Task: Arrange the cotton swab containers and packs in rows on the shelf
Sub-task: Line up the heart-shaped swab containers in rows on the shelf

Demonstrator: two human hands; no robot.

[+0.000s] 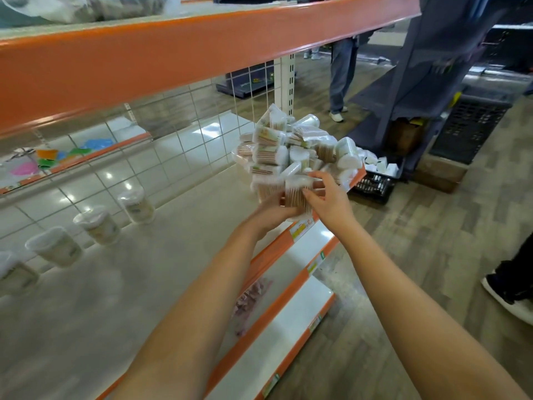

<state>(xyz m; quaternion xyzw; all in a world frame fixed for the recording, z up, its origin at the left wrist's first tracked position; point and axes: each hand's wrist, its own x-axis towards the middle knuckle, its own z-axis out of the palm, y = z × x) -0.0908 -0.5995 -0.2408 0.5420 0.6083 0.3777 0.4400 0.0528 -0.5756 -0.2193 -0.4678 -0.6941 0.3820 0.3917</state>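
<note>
Nearest the camera, two bare forearms reached from the lower edge up to the frame's middle. At centre, the left hand (277, 207) cupped a clear cotton swab container (298, 194) from beneath, fingers curled round it, while the right hand (327, 199) pinched its top and side, likely to lift it clear of the others. Just beyond, a heap of swab containers and packs (291, 148) lay jumbled at the right end of the shelf (144, 269), close to its orange front edge. Toward the left, along the wire-grid back, a row of upright containers (98, 226) stood spaced apart, seemingly the start of the arrangement. Farther off, a black crate (375, 184) sat on the floor.
</note>
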